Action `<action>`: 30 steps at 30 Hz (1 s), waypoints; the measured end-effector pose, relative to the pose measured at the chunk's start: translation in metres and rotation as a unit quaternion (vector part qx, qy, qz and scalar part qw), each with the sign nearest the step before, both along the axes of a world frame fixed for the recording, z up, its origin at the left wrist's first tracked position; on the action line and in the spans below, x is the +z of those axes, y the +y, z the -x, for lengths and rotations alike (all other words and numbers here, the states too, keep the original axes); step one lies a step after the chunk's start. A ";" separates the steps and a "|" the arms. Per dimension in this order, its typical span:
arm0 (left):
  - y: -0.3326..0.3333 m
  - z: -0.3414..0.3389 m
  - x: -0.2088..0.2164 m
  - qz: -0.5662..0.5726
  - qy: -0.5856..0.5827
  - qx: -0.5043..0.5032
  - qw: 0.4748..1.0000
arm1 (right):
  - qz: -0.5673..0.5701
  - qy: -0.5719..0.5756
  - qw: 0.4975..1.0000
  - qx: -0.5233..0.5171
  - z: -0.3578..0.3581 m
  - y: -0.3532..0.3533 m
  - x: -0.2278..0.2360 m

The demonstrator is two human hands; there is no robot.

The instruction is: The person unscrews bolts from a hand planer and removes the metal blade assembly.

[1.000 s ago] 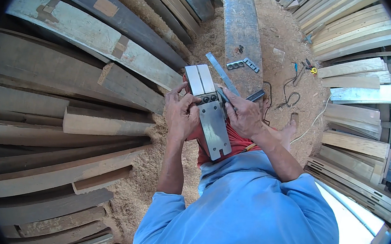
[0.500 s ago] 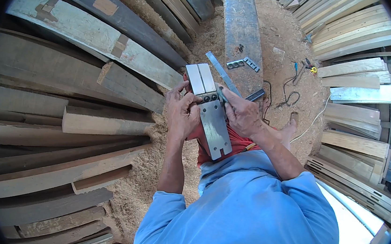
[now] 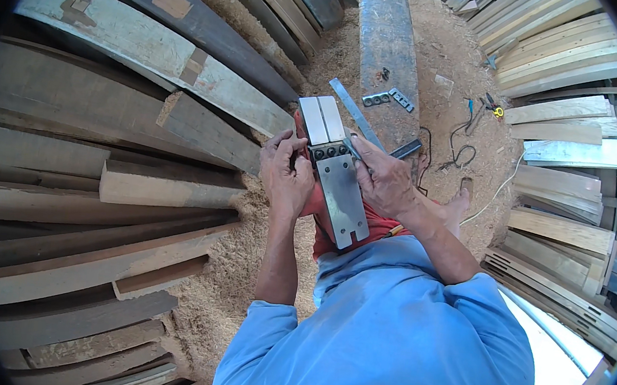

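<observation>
An electric hand planer (image 3: 343, 199) lies upside down across my lap, its two metal sole plates facing up and its red body showing at the side. Between the plates sits the cutter block (image 3: 331, 152) with a row of dark bolts. My left hand (image 3: 285, 172) is at the planer's left edge beside the cutter block, fingers curled and the thumb close to the index finger. On the other side, my right hand (image 3: 383, 177) grips a thin grey tool (image 3: 349, 147) whose end reaches the cutter block. Its exact kind is hidden by the fingers.
Ahead, a long plank (image 3: 386, 48) carries a metal strip (image 3: 353, 111) and bolted metal bars (image 3: 388, 98). A dark bar (image 3: 405, 149) lies right of my hand. Cable (image 3: 463, 157) and yellow-handled scissors (image 3: 496, 110) lie on sawdust. Stacked timber (image 3: 175, 187) lines both sides.
My left thumb and index finger have drawn back left, off the cutter block, uncovering more of its bolts. My right hand stays at the block's right end with its tool.
</observation>
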State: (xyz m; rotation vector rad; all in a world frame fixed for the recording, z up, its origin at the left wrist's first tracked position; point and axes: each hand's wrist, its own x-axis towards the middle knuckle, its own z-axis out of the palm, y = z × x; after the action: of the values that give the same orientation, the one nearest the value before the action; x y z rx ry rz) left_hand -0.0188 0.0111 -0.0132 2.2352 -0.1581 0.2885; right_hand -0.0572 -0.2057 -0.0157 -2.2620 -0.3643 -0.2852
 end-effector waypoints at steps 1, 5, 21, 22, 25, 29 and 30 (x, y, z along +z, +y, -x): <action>0.000 0.000 0.001 0.002 -0.002 0.001 1.000 | 0.005 -0.015 1.000 -0.002 -0.001 0.002 0.001; 0.002 0.000 -0.003 -0.001 -0.012 0.002 1.000 | 0.044 -0.001 0.999 0.015 -0.001 0.007 0.014; 0.005 -0.004 -0.005 0.043 0.001 -0.020 0.999 | 0.092 -0.033 0.993 0.062 -0.010 0.016 0.023; 0.005 -0.004 -0.006 0.046 -0.003 -0.021 0.999 | 0.112 -0.064 0.990 0.064 -0.011 0.016 0.021; 0.005 -0.004 -0.007 0.052 -0.012 -0.027 0.998 | 0.068 0.024 0.996 0.052 -0.008 0.015 0.025; 0.006 -0.005 -0.008 0.055 -0.008 -0.033 0.998 | 0.086 -0.016 0.994 0.065 -0.010 0.013 0.025; 0.006 -0.004 -0.007 0.060 -0.004 -0.035 0.998 | 0.080 -0.021 0.994 0.065 -0.010 0.012 0.024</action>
State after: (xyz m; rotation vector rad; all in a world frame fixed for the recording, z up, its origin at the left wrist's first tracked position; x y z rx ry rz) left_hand -0.0145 0.0167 -0.0203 2.1055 -0.2162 0.2624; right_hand -0.0474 -0.1934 0.0087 -2.3782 -0.5735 -0.2437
